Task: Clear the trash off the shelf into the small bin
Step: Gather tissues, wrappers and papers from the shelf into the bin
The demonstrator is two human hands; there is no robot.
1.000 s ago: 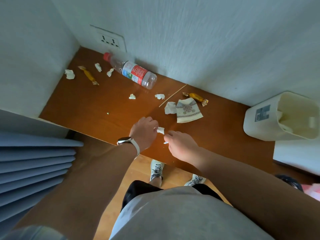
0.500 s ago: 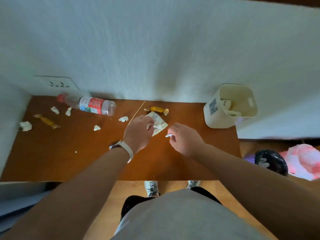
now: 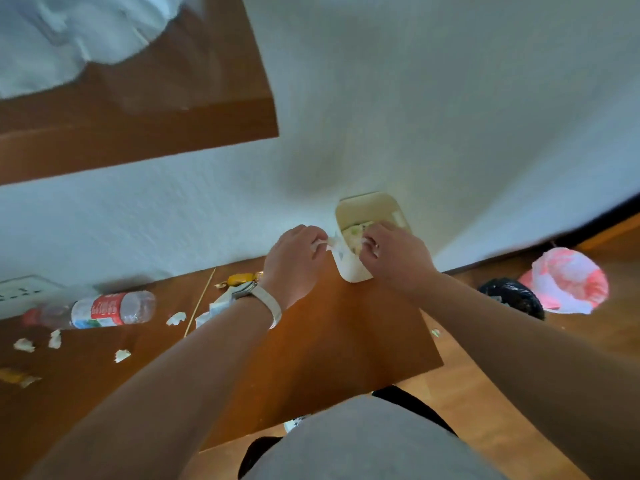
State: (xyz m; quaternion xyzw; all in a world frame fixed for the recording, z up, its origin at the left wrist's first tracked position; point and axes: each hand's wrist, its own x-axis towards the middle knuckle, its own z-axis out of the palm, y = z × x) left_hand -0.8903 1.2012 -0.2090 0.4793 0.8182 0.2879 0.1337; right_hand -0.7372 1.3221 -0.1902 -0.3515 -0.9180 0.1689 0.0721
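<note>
The small cream bin (image 3: 353,270) stands at the back right of the brown shelf (image 3: 339,341), against the wall. My left hand (image 3: 294,261), with a pale watch strap on its wrist, hovers just left of the bin's rim and pinches a white paper scrap (image 3: 329,242). My right hand (image 3: 394,254) is over the bin's opening, fingers closed on another small white scrap (image 3: 364,241). Paper trash lies inside the bin. Left on the shelf are a plastic bottle (image 3: 100,310) on its side, a yellow candy wrapper (image 3: 240,279), a thin stick (image 3: 201,301) and several paper scraps (image 3: 176,318).
A second brown shelf (image 3: 138,133) hangs above at the upper left with white cloth on it. A wall socket (image 3: 24,292) sits at far left. On the wooden floor to the right lie a black bag (image 3: 512,296) and a pink-white plastic bag (image 3: 564,280).
Both hands have moved right from the middle of the shelf to the bin, carrying paper scraps. The view has swung up and right, so the upper shelf now shows.
</note>
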